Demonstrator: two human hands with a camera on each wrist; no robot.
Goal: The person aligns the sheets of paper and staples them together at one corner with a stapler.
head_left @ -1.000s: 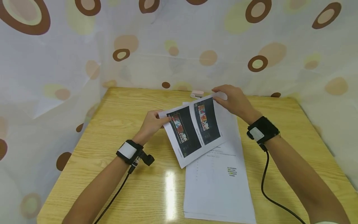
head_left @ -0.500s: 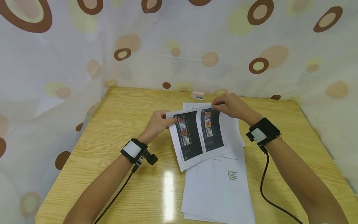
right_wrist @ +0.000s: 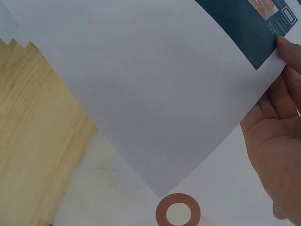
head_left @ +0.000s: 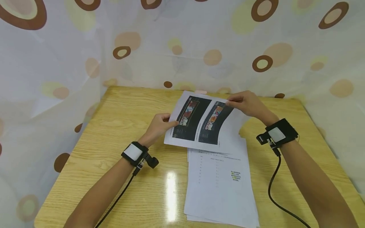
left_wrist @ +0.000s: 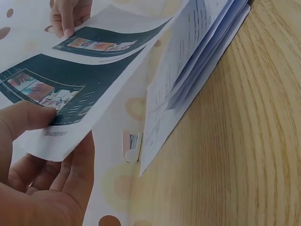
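Both hands hold one printed sheet (head_left: 203, 123) with two dark picture panels, lifted above the table. My left hand (head_left: 157, 125) pinches its left edge between thumb and fingers; the left wrist view shows the thumb on top of the sheet (left_wrist: 70, 89). My right hand (head_left: 247, 103) pinches the far right corner, and in the right wrist view the fingertips sit at the edge of the sheet (right_wrist: 155, 89). Below lies a stack of white papers (head_left: 220, 186) on the wooden table (head_left: 119, 126).
A small pink-and-white stapler (left_wrist: 131, 146) lies at the table's far edge, near the spotted curtain (head_left: 182, 41) that surrounds the table. Cables run from both wrist cameras along my forearms. The left half of the table shows bare wood.
The sheet has risen and tipped flatter, its far edge swinging up and away from me. My right hand moved right, and the stapler is now hidden behind the sheet in the head view.
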